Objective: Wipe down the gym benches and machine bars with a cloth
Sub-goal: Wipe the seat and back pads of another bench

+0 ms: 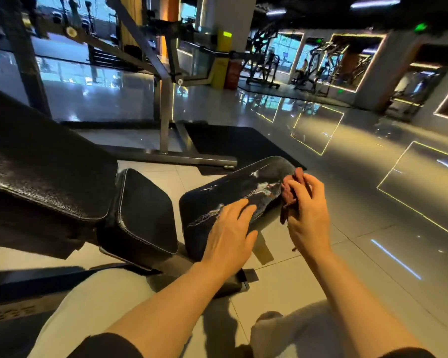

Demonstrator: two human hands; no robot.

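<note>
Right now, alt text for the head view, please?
A person's right hand grips a reddish cloth at the end of a worn black pad on a gym bench, while the left hand rests flat on the pad. Weight machines stand beyond on a glossy tiled floor.

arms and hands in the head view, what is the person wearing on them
Both forearms are bare. Dark, black-looking sleeves end near the elbows at the bottom edge. The left hand and right hand wear no gloves; no rings, watch or wristband can be seen.
</note>
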